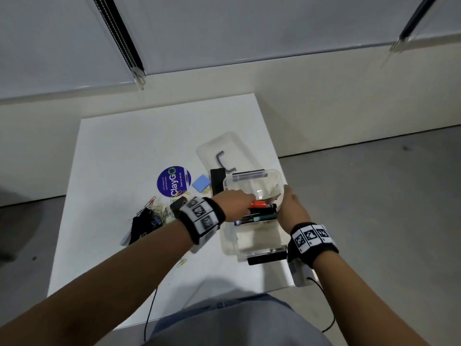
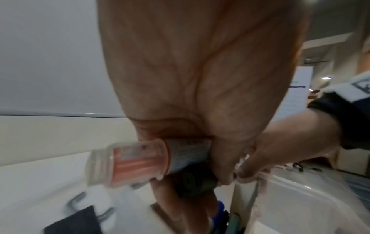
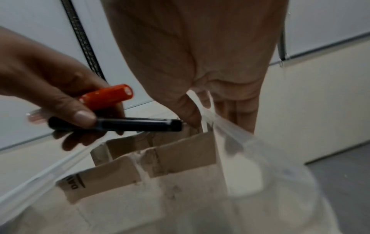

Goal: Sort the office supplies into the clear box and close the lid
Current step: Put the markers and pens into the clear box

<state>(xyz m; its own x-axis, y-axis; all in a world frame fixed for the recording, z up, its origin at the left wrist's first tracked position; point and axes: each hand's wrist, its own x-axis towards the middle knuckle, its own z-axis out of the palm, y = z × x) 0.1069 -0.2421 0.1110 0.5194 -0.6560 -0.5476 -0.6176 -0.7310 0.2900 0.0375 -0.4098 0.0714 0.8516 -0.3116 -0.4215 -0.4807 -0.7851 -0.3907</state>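
Clear plastic box [image 1: 257, 236], lid off, standing on the white table [image 1: 119, 146] close to its near right corner; cardboard dividers [image 3: 140, 159] split the inside into compartments.

Item 1. Left hand [image 1: 237, 204], fingers curled round a bundle of pens and markers [image 1: 262, 212]. Uppermost in the grasp is an orange-capped marker [image 3: 108, 96]; directly under the thumb lies a black pen [image 3: 124, 124]; below those, teal and blue barrels, partly hidden. The bundle lies crosswise over the box opening, probably so that all the long items go into one compartment in a single drop.

Item 2. Right hand [image 1: 290, 208], thumb inside and fingers outside the right-hand wall, pinching the rim just beyond the tips of the held pens. Judged purpose: to steady the light box while the bundle goes in.

Item 3. Lid [image 1: 224, 151], clear, lying flat beyond the box and away from both hands, its grey handle facing up. It is kept out of the way until sorting is finished.

Item 4. Loose stock left of the gripping hand, outside the box: coloured paper clips [image 1: 159, 211] in a scatter, black binder clips [image 1: 142, 226], a blue sticky-note pad [image 1: 201, 182], and a round purple sticker [image 1: 173, 181]. These are not yet sorted.

Item 5. Black latch [image 1: 267, 258] at the near end of the box, hanging open.
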